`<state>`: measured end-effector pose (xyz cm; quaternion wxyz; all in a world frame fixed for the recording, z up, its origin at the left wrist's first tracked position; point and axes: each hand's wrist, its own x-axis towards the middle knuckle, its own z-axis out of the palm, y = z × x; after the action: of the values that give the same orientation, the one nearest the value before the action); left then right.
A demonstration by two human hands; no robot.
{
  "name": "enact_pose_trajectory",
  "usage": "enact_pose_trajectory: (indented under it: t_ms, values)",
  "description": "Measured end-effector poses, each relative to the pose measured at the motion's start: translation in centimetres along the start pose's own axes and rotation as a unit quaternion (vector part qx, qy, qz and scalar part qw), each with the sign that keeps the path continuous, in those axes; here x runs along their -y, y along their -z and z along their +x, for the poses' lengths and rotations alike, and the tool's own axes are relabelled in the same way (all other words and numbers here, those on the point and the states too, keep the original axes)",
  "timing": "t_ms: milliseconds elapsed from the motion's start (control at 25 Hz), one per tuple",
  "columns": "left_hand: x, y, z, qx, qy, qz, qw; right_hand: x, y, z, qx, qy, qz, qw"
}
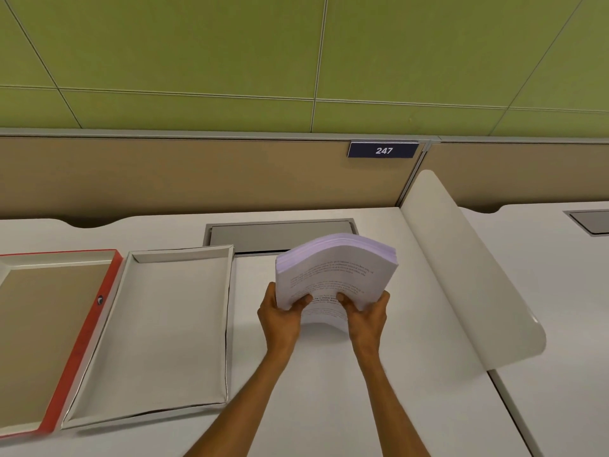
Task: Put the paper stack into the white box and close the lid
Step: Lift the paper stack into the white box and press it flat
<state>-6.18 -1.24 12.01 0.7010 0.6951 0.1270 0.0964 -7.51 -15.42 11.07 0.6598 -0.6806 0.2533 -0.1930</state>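
Observation:
A thick stack of printed white paper [339, 268] is lifted above the desk, bowed upward in the middle. My left hand [280, 311] grips its near left corner and my right hand [365, 311] grips its near right corner, thumbs on the top sheet. To the left of the stack lies the white box [131, 324], open and with nothing inside, flat on the desk. Attached to the box's left side is its lid [79, 351], folded open with a red outer edge and a tan inner face.
The white desk [329, 390] carries a grey cable hatch [280, 235] just behind the box and stack. A curved white divider panel [468, 275] rises on the right. A brown partition with a "247" plate [383, 150] closes the back.

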Motion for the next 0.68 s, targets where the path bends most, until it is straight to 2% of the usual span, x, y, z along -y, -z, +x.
enact_pose_trajectory:
  t_ms: [520,680]
  values:
    - [1.8,2.1,1.1,0.058,0.02,0.046,0.997,-1.5,2.7,1.4,0.083,0.018,-0.021,0.996]
    - [1.7,1.5,0.9,0.069,0.013,0.048,0.996,-1.3,1.8,0.9,0.074,0.013,-0.017,0.997]
